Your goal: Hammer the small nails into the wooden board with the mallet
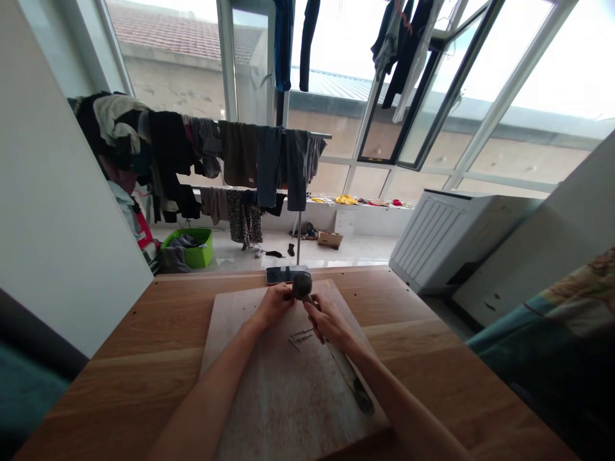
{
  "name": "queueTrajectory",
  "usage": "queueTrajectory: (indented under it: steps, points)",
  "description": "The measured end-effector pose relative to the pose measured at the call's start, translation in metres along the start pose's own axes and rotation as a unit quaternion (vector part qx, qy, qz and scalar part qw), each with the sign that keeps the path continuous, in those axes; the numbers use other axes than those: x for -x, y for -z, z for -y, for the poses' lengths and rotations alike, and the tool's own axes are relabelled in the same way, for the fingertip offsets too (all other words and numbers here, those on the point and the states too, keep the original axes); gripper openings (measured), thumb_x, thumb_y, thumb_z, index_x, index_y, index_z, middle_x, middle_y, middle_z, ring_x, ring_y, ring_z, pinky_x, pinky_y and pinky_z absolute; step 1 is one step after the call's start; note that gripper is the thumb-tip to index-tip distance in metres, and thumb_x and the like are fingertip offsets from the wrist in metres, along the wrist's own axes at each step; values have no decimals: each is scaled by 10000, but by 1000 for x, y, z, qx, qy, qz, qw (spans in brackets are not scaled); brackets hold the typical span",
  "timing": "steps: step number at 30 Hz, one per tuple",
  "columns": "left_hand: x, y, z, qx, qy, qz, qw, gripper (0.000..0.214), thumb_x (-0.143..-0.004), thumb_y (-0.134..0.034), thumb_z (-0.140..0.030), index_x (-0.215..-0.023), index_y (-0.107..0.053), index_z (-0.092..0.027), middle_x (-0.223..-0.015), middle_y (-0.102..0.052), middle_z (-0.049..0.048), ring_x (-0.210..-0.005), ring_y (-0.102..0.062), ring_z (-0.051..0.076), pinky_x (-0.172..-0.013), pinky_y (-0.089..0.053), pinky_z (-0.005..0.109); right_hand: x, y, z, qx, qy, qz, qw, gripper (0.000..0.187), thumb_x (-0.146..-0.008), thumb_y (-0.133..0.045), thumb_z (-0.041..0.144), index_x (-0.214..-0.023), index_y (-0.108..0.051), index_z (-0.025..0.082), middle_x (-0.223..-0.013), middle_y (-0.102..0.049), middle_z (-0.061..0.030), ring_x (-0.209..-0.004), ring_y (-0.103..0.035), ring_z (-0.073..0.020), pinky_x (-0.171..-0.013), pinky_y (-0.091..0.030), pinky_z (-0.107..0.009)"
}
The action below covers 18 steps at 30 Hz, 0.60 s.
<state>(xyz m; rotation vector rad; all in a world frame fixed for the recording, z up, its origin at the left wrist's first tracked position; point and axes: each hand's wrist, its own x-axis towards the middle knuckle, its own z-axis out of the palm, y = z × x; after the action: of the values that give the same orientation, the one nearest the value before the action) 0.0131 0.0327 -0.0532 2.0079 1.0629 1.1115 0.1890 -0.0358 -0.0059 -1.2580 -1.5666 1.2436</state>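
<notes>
My right hand (330,320) is wrapped round the handle of a hammer (302,285). Its dark, rounded head is raised just above the far part of a pale wooden board (269,390), and the long handle slants back toward me under my right forearm. Close to the left of the head, my left hand (275,306) is closed in a pinch low over the board; whatever is between those fingertips is hidden. Several loose nails (300,338) lie on the board between my two hands.
The board rests on a wooden table (158,339). A phone (286,274) lies at the table's far edge, beyond the hammer. Past the table stand a drying rack with clothes (239,153), a green basket (198,248) and a white ribbed cabinet-like thing (427,234).
</notes>
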Motion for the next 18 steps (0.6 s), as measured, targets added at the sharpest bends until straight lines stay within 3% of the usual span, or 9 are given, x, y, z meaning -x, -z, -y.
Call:
queueTrajectory:
  steps: [2, 11, 14, 18]
  points:
    - [0, 0, 0, -3, -21, 2, 1000, 279, -711, -546, -32, -816, -769, -162, -786, -676, 39, -765, -607, 168, -702, -464, 252, -1, 1, -2, -5, -3, 3, 1000, 319, -838, -553, 526, -875, -500, 214, -507, -471, 110, -280, -434, -80, -228, -332, -180]
    - [0, 1, 0, -45, 12, 2, 999, 176, -746, -606, -114, -797, -767, -162, -748, -642, 31, -710, -596, 154, -679, -470, 254, 3, 1, -4, -36, 1, -10, 999, 338, -826, -589, 531, -881, -513, 206, -518, -476, 107, -286, -434, -68, -234, -318, -161]
    - [-1, 2, -2, -59, 20, 2, 998, 101, -762, -656, -185, -822, -732, -158, -767, -600, 15, -681, -573, 139, -667, -469, 253, 8, 6, -4, -67, 4, -16, 998, 350, -846, -546, 547, -922, -506, 208, -538, -458, 112, -303, -417, -61, -247, -315, -160]
    - [1, 11, -15, -106, 36, -7, 994, 175, -717, -731, -288, -823, -667, -164, -851, -523, 2, -660, -534, 124, -644, -470, 255, 17, 16, -7, -91, -17, 8, 996, 411, -819, -577, 579, -969, -513, 202, -545, -445, 118, -298, -400, -65, -244, -314, -174]
